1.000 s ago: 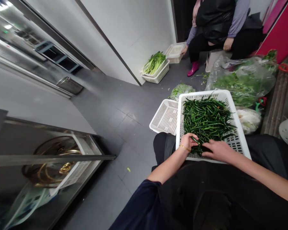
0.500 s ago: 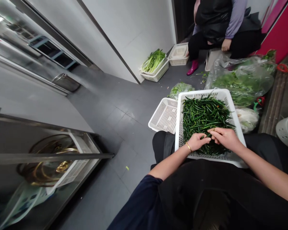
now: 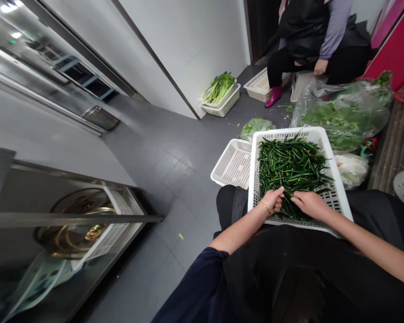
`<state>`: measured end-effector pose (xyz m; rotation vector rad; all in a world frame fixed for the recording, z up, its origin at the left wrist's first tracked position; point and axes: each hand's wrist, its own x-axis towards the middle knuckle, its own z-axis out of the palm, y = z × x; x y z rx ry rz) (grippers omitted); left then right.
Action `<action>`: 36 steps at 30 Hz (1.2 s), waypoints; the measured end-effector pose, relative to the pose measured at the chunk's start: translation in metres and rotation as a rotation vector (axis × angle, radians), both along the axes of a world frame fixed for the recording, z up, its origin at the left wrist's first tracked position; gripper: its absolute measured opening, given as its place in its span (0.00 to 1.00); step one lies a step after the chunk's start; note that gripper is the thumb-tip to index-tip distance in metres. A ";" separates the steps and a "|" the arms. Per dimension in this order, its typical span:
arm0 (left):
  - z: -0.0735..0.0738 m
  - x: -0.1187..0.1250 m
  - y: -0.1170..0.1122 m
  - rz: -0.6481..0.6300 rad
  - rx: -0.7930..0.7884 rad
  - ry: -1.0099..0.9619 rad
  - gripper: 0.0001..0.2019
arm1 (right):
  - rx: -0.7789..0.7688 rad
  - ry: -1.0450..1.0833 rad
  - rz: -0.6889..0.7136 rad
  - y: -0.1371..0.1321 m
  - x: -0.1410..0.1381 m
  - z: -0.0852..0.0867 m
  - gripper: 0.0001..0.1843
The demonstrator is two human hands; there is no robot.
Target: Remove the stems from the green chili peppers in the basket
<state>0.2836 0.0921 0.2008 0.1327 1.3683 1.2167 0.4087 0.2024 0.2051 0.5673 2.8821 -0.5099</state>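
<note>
A white perforated basket [image 3: 336,193] rests across my lap, piled with long dark green chili peppers [image 3: 289,163]. Over the near part of the pile, my left hand [image 3: 272,200] is closed with the thumb on top, around a green chili pepper mostly hidden by the fingers. Just to its right, a small gap away, my right hand [image 3: 311,205] makes a pinch above the peppers. Whatever sits at its fingertips is too small to make out. A thin gold bracelet [image 3: 265,207] circles my left wrist.
A second white basket [image 3: 230,163] stands on the floor left of my knees. Bagged leafy greens [image 3: 340,114] lie at right, and a basket of long-stemmed greens [image 3: 218,92] is by the wall. A co-worker [image 3: 309,40] sits opposite. A metal shelf [image 3: 131,219] stands at left.
My hands have drawn apart from where they met over the peppers. The left fingers have curled into a fist. Near the co-worker, the upper white basket has shifted off its stack. The view has turned slightly.
</note>
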 end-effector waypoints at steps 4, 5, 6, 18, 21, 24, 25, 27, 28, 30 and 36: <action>-0.001 0.011 -0.001 -0.146 0.086 0.301 0.18 | -0.097 -0.017 0.333 -0.024 0.011 0.007 0.15; 0.001 0.013 -0.002 -0.182 0.129 0.442 0.16 | -0.107 -0.068 0.362 -0.025 0.012 0.008 0.15; 0.003 0.015 -0.003 -0.193 0.175 0.583 0.15 | -0.110 -0.125 0.356 -0.025 0.012 0.009 0.15; -0.005 -0.004 -0.003 0.131 0.097 0.229 0.11 | 0.080 0.017 -0.105 0.011 -0.021 -0.022 0.18; -0.005 0.003 -0.003 -0.074 0.018 0.396 0.16 | -0.209 0.227 -0.185 0.015 -0.011 -0.016 0.18; -0.003 0.006 -0.002 -0.217 -0.012 0.477 0.15 | -0.531 0.332 -0.322 0.009 0.002 -0.010 0.20; -0.003 0.006 -0.001 -0.236 -0.017 0.486 0.14 | -0.588 0.351 -0.356 0.006 0.005 -0.010 0.20; -0.005 0.006 -0.001 -0.258 -0.038 0.507 0.14 | -0.656 0.379 -0.402 -0.001 0.009 -0.014 0.21; -0.006 0.005 -0.001 -0.266 -0.047 0.519 0.15 | -0.681 0.386 -0.421 -0.004 0.010 -0.017 0.21; -0.008 0.006 -0.001 -0.283 -0.038 0.514 0.16 | -0.682 0.397 -0.442 -0.007 0.009 -0.022 0.21; -0.007 0.013 0.001 -0.339 -0.005 0.419 0.14 | 0.017 0.301 -0.174 -0.003 0.009 -0.024 0.16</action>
